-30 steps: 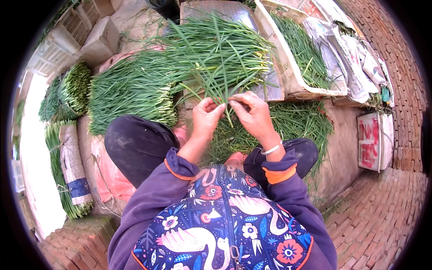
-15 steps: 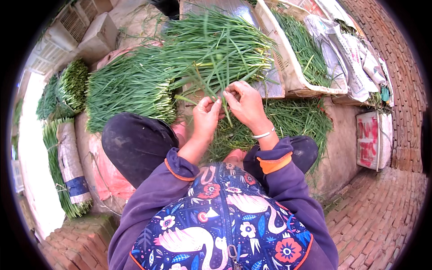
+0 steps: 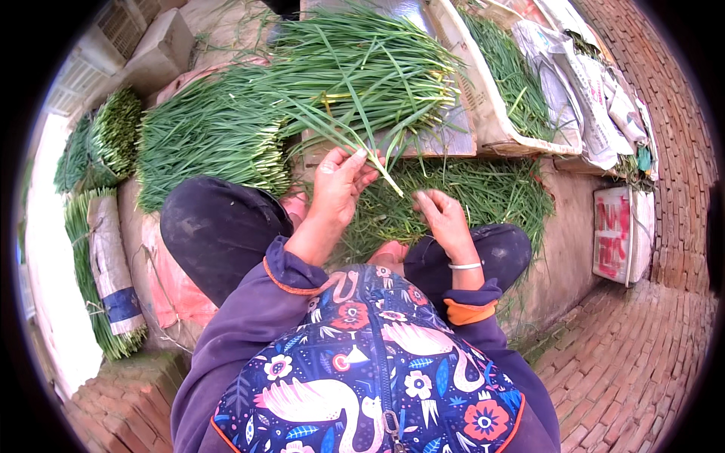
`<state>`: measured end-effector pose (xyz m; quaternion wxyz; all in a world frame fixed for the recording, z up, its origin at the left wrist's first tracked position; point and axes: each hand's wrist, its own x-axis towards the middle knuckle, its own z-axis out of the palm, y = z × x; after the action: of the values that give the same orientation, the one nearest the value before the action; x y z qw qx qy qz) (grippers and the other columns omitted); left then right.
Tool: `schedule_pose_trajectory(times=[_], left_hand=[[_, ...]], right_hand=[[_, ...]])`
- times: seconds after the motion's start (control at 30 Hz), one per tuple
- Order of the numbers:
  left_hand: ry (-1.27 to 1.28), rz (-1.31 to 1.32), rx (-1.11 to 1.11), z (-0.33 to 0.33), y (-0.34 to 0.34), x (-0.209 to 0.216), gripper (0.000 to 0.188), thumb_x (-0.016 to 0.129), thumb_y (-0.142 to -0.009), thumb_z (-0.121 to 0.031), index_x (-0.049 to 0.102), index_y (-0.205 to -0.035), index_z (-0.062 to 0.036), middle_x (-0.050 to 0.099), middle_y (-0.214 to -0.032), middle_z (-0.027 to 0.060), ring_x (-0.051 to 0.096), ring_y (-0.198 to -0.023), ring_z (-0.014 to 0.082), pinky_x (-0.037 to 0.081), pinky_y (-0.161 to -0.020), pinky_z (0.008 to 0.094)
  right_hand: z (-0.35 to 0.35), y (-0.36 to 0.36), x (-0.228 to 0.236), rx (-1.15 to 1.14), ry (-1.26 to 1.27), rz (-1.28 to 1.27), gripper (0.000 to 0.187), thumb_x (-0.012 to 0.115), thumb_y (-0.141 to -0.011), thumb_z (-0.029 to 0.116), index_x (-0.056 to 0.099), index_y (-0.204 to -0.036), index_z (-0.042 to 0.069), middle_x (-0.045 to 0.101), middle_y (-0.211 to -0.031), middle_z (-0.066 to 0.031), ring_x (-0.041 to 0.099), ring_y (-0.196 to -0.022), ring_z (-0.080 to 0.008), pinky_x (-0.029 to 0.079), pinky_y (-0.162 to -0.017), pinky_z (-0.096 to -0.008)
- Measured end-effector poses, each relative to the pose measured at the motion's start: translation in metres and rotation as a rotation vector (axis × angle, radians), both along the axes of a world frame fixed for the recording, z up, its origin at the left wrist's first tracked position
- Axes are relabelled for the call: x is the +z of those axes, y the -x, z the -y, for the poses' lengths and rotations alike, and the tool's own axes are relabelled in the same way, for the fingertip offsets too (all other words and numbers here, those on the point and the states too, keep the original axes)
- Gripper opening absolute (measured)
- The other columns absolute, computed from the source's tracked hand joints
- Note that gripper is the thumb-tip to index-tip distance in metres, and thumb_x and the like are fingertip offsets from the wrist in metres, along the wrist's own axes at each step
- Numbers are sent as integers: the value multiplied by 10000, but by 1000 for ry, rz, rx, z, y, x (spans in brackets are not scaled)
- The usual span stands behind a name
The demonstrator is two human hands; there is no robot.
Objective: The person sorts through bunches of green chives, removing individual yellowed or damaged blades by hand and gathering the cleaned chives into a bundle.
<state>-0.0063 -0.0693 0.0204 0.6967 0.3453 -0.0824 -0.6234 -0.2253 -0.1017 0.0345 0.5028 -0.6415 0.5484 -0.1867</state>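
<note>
My left hand pinches a small sprig of garlic chives between thumb and fingers. Its pale cut end points down to the right, and its long green leaves fan out up and to the left. My right hand hangs apart from the sprig, just beyond its pale end. The fingertips there are drawn together; whether a scrap is between them is too small to tell. Ahead lies a thick pile of chives on a flat silvery board, pale ends to the right. A second laid-out pile sits to its left.
Loose leaves litter the ground under my hands. On the right stand a pale crate of chives and a white box with red marks. Wrapped bundles lie far left. Brick paving runs along the right.
My right hand has drawn away from the sprig, down and to the right. My left hand keeps hold of the sprig, which now tilts with its pale end further right.
</note>
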Motion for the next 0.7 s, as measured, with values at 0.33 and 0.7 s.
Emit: schedule_pose_trajectory(times=[0.33, 0.7], left_hand=[[72, 184, 27, -11, -4, 16, 169, 647, -879, -44, 581, -1034, -36, 676, -1005, 87, 670, -899, 178, 543, -734, 243], [66, 88, 74, -10, -8, 20, 164, 635, -885, -35, 572, -1036, -29, 669, -1020, 110, 662, -913, 180, 539, -719, 220]], right_hand=[[-5, -63, 16, -130, 175, 422, 137, 653, -887, 117, 581, -808, 32, 509, -666, 62, 434, -597, -14, 368, -537, -188], [-29, -38, 12, -126, 33, 311, 512, 754, -793, 150, 548, -1237, 0, 578, -1072, -93, 553, -758, -76, 479, -663, -216]])
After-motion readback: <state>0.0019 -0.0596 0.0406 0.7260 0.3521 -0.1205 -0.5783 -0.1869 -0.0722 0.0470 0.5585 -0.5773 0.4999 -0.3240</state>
